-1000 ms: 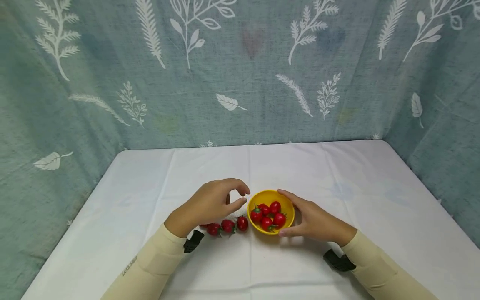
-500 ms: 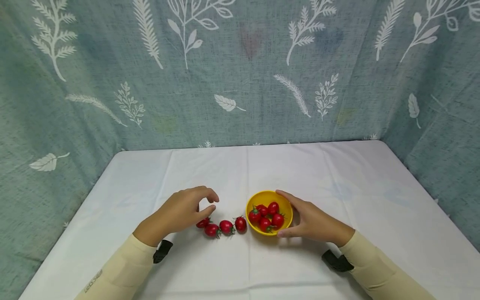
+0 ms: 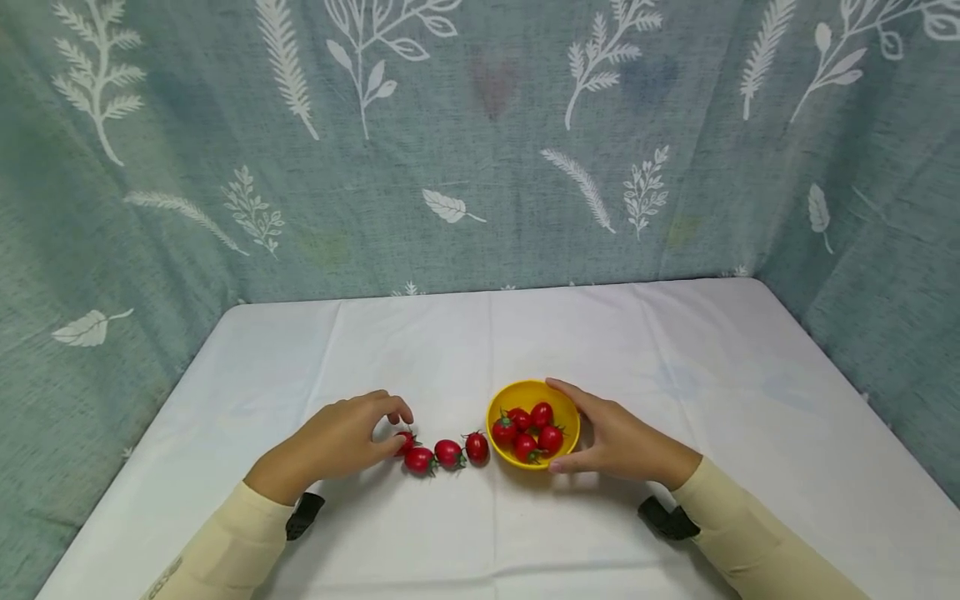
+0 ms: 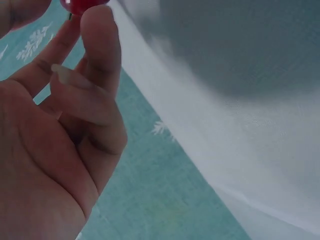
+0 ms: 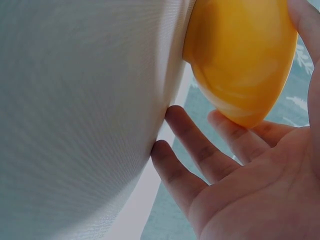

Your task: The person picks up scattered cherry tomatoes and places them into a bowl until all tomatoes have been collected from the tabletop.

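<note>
Lower centre: right hand (image 3: 622, 437), fingers clamped on the yellow bowl (image 3: 525, 395); left hand (image 3: 337, 437), fingers around the leftmost tomato (image 3: 407, 441), grip unclear.

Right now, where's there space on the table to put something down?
Behind the bowl, up to the curtain, the cloth is bare. So is the front, between the sleeves. It's crowded mid-table: left hand, loose tomatoes, bowl and right hand sit close together.

Over there hangs a blue-green curtain (image 3: 480, 257), printed with white leaves (image 3: 444, 205) and sprigs (image 3: 645, 192) and one faint reddish patch (image 3: 495, 82), closing in the back and both sides of a white tablecloth (image 3: 585, 333) crossed by long, straight fold creases (image 3: 493, 517).
</note>
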`<state>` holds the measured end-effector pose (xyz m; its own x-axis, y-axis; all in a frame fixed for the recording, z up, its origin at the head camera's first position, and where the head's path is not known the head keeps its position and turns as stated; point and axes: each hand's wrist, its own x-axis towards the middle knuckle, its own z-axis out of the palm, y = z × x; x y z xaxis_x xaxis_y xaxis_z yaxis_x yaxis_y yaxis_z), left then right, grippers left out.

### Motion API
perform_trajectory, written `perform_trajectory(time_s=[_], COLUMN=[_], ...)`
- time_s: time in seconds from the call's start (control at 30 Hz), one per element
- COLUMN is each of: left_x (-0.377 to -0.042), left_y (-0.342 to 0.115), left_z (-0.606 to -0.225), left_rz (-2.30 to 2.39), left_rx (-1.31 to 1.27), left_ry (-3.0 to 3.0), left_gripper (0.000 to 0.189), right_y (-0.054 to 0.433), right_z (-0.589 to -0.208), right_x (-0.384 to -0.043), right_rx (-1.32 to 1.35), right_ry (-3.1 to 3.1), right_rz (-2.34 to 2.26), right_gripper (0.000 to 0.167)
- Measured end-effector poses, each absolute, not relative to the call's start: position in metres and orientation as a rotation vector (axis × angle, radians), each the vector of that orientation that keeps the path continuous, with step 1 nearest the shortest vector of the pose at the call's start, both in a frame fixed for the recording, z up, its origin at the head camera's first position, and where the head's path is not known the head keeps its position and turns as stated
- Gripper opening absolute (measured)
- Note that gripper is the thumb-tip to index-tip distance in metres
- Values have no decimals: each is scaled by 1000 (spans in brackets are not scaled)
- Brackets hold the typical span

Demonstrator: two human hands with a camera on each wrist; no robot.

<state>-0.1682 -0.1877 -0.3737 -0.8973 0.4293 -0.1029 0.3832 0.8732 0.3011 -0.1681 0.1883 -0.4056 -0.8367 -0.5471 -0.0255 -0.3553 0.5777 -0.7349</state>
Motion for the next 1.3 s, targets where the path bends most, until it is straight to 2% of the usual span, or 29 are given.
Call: perform_trajectory(time_s=[0.67,1.0,1.3], left_x=[-171,-171,-171], left_y=[-186,-185,-172], left_z=[-382,-382,-376], left_rz=[469,543,569], left_rx=[546,612,660], left_ry=[2825,2898,2950], left_gripper=[22,19,27], right_y=[189,187,188], right_z=[-408,-406,-407], right_x=[-170,-171,-170], right_rx=[-740,-768,-763], right_ry=[2553,2572,2580], right_rz=[-1119,-1103,-1091], right_gripper=[107,108,109])
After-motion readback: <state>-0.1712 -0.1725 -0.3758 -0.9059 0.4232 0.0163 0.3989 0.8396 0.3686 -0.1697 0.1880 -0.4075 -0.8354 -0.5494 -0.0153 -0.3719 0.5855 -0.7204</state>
